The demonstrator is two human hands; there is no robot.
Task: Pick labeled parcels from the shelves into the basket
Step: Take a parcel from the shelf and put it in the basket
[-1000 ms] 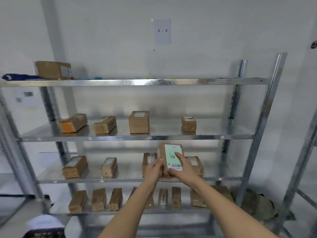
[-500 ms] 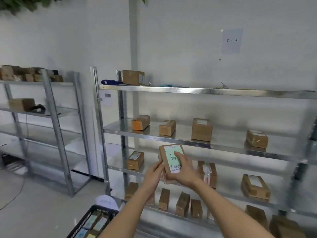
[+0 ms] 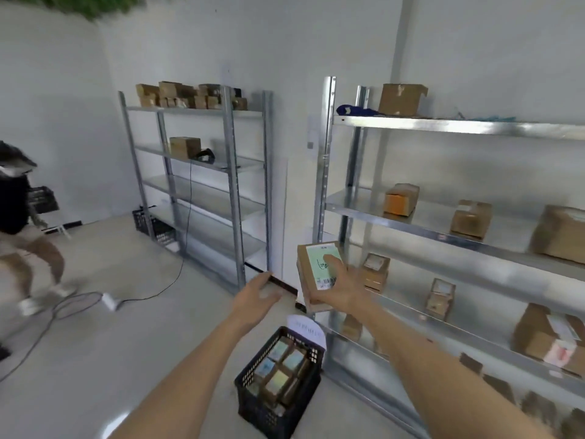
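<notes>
Above the black basket [image 3: 253, 403], the right hand [image 3: 340, 288] grips a green-labeled parcel [image 3: 318, 274], thumb pressed on its label; the left hand [image 3: 256, 296] hovers beside it, fingers loose, holding nothing.

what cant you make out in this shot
- Head view: the print on the held parcel's green label is blurred, and the right hand covers part of it.
- The basket contents: lower layers hidden by the top parcels.
- The person at the left edge: cut off and motion-blurred.
- The left hand is blurred.
</notes>
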